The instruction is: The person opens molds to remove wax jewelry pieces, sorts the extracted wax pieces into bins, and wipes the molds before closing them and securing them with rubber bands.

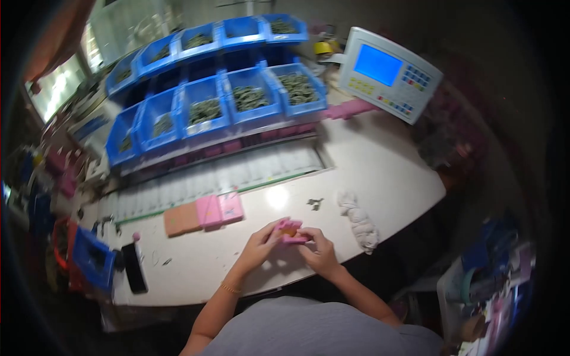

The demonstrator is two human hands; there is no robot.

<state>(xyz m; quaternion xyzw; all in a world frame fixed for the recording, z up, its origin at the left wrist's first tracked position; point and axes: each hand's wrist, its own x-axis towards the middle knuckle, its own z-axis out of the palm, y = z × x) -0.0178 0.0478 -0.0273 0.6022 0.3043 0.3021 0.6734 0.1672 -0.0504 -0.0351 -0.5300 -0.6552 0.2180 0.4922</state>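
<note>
Both hands hold a small pink rubber mold [290,225] above the front part of the white table. It looks bent or parted, with an orange-yellow patch showing in its middle. My left hand [259,244] grips its left side, fingers closed. On the other side, my right hand [320,252] pinches the lower right edge. Fine detail inside the mold is too blurred to make out. Left of my hands lie pink blocks [219,210] beside an orange-brown block [182,219]. A few small dark green pieces [315,203] rest beyond my right hand.
Blue bins [205,107] with grey-green pieces stand in two rows at the back. A control panel with a blue screen [380,64] is at the right. A twisted white cloth [359,222] lies near the right edge, a black phone [135,268] at the left.
</note>
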